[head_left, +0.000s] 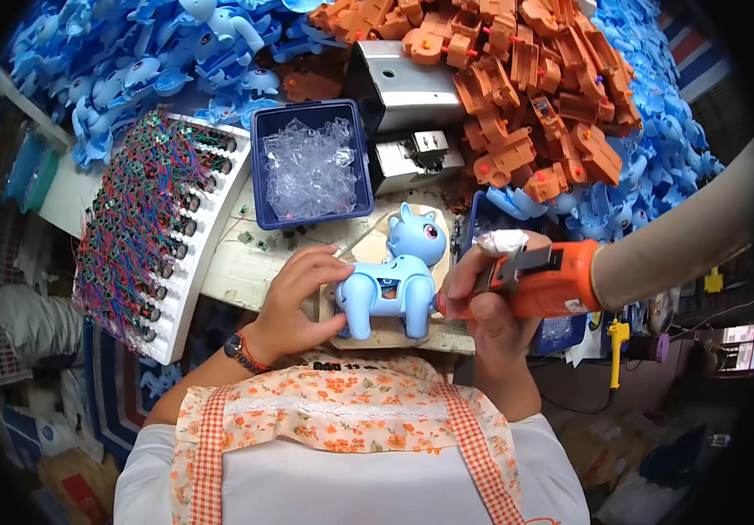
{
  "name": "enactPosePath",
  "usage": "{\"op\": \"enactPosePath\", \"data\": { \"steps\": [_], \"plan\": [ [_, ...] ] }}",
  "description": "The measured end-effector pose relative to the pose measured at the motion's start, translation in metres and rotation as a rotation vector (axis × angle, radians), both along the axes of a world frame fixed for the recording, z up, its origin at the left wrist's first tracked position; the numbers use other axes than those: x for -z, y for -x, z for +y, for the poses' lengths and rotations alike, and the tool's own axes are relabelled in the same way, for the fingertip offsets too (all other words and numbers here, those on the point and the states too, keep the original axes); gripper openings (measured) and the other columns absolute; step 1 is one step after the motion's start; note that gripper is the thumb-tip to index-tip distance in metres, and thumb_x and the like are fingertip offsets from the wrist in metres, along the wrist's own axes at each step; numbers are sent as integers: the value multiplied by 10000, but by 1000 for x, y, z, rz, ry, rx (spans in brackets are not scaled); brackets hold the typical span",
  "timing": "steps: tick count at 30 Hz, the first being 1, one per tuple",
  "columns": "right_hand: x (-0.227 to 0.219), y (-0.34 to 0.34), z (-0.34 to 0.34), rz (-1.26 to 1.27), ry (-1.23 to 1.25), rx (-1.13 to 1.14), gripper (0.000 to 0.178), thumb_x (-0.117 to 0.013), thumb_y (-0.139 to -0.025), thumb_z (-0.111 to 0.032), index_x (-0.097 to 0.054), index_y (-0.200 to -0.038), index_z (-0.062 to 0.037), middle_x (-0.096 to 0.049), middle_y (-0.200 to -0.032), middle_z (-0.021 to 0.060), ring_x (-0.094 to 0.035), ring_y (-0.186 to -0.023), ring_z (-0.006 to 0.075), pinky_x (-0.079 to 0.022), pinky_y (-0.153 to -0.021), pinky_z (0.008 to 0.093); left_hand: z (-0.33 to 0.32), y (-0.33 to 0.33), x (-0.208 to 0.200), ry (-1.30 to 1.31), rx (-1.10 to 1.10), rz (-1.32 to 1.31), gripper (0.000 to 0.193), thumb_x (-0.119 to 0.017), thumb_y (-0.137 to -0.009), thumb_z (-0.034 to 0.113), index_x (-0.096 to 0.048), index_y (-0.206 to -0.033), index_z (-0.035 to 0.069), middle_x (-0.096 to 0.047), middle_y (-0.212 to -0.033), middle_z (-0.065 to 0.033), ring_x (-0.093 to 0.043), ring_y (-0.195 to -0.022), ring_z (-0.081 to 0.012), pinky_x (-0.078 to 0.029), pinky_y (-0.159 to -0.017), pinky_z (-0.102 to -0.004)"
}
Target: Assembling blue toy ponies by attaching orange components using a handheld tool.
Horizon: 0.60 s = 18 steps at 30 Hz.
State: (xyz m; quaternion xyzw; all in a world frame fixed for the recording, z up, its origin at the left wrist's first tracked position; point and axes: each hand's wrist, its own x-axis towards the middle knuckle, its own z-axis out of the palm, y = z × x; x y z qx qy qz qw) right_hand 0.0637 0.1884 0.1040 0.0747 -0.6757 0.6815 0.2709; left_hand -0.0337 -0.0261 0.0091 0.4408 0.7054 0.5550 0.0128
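A light-blue toy pony (381, 284) lies on a pale worn block (373, 243) in front of me, its head at the far right. An open rectangular slot in its body shows some inner parts. My left hand (303, 293) grips the pony's left end between thumb and fingers. Closed round the front of an orange-red power screwdriver (548, 280) with a thick beige rear part is my right hand (495, 302). The driver's tip meets or nearly meets the pony's right side; the exact contact is hidden by my fingers. White wrapping covers one right fingertip.
Left stands a white foam tray (186, 311) of wired electronic parts. Beyond the pony are a navy bin (357, 188) of clear plastic pieces and a metal box (412, 87). Blue toy shells (132, 74) and orange housings (504, 87) are heaped behind. A yellow tool (617, 350) hangs at right.
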Motion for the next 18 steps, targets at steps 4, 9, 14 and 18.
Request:
{"op": "enactPosePath", "data": {
  "steps": [4, 9, 14, 18],
  "plan": [
    [-9, 11, 12, -22, 113, -108, 597, -799, -820, -304, -458, -1233, -40, -628, -833, 153, -596, -532, 182, -493, -450, 277, 0, -5, 8, -44, -37, 3, 529, -763, -626, 42, -658, -1143, 70, -619, -1128, -120, -562, -1152, -334, -453, -997, -431],
    [-33, 65, 39, 105, 124, -120, 357, -671, -918, -285, -542, -1112, -15, -615, -801, 123, -561, -502, 139, -460, -436, 264, 3, -7, 11, -97, -26, -28, 542, -762, -627, 45, -655, -1158, 70, -617, -1119, -114, -560, -1137, -321, -444, -1000, -423],
    [-12, 125, 31, 279, 108, 356, 185, -668, -924, -189, -602, -926, -16, -613, -746, 54, -563, -556, 113, -464, -524, 268, 2, -6, 17, -107, 1, -74, 510, -754, -634, 83, -645, -1132, 57, -615, -1153, -114, -538, -1179, -333, -419, -1017, -439],
    [-9, 122, 36, 184, -33, 337, 172, -662, -927, -165, -602, -950, -5, -618, -776, 51, -578, -574, 122, -476, -548, 264, 2, -4, 16, -106, 14, -84, 529, -761, -633, 94, -649, -1149, 65, -617, -1133, -106, -542, -1155, -324, -423, -1010, -434]
  ]
}}
